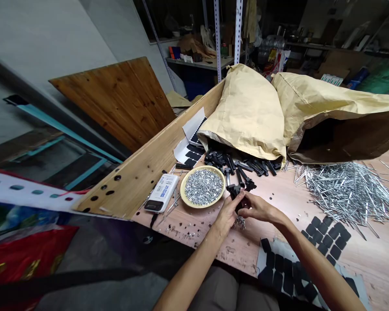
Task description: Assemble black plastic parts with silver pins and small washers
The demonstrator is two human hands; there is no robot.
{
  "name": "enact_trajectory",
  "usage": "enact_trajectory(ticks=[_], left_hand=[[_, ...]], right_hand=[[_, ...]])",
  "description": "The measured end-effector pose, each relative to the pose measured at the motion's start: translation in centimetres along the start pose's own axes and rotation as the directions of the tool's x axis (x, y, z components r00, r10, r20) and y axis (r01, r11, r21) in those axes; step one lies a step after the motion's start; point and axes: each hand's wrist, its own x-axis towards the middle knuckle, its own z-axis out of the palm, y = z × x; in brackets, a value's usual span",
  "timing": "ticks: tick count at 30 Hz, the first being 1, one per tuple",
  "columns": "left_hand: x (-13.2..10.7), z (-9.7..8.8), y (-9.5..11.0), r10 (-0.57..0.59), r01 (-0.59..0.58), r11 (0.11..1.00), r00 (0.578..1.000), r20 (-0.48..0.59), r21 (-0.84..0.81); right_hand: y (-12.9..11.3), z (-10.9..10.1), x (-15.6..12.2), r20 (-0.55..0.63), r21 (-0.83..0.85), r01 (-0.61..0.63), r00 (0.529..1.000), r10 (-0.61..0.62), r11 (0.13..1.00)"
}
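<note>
My left hand (226, 211) and my right hand (258, 208) meet over the wooden table (372, 255), both closed on a small black plastic part (236, 191). A little bunch of shiny metal bits (240, 222) hangs below the hands. Just left of them stands a yellow dish (184, 194) filled with small silver nuts (203, 186). A heap of black plastic parts (240, 163) spills from a tan paper sack (249, 112) behind the hands.
A big pile of thin metal pins (346, 190) lies at the right. Black pads on backing sheets (291, 268) lie at the near edge and others (191, 153) at the back left. A white device (162, 192) lies beside the dish. A second sack (340, 116) and a wooden side board (149, 160) border the table.
</note>
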Motion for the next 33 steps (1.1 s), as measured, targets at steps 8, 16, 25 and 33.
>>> enact_trajectory(ticks=[8, 16, 25, 33], left_hand=[[-0.1, 0.6, 0.0, 0.084, -0.08, 0.993, 0.995, -0.045, 0.09], [-1.0, 0.9, 0.3, -0.038, 0.038, 0.998, 0.999, 0.005, 0.046], [-1.8, -0.2, -0.4, -0.114, 0.115, 0.993, 0.993, -0.025, 0.027], [-1.8, -0.3, 0.1, -0.153, 0.152, 0.984, 0.988, -0.008, -0.094]], right_hand=[[-0.6, -2.5, 1.1, -0.19, -0.112, -0.037, 0.982, 0.016, 0.993], [-1.2, -2.0, 1.7, -0.391, -0.58, -0.171, 0.916, -0.088, 0.796], [-0.5, -3.4, 8.5, -0.528, -0.623, -0.432, 0.848, 0.058, 0.652], [-1.2, -3.7, 9.1, -0.625, -0.509, -0.449, 0.779, 0.043, 0.734]])
